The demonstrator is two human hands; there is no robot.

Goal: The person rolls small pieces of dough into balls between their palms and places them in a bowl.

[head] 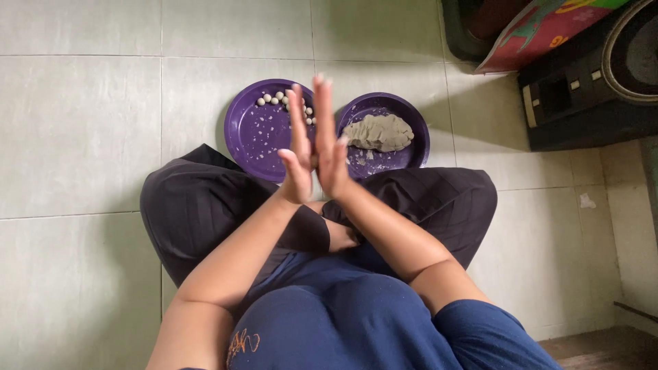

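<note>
Rolling step, I'd say: left hand (297, 164) and right hand (332, 147) pressed palm to palm, fingers straight, any clay between them hidden. Clay lump (378, 132) sits on the right plate (417, 152), little balls (281, 100) on the left plate (241, 140).

Both forearms are extended forward and angled inward, converging above the crossed legs (205, 205). The left hand (298, 147) and right hand (330, 140) are pressed flat together, palm against palm, fingers straight and pointed away from the body. The left thumb is stuck out sideways.
</note>
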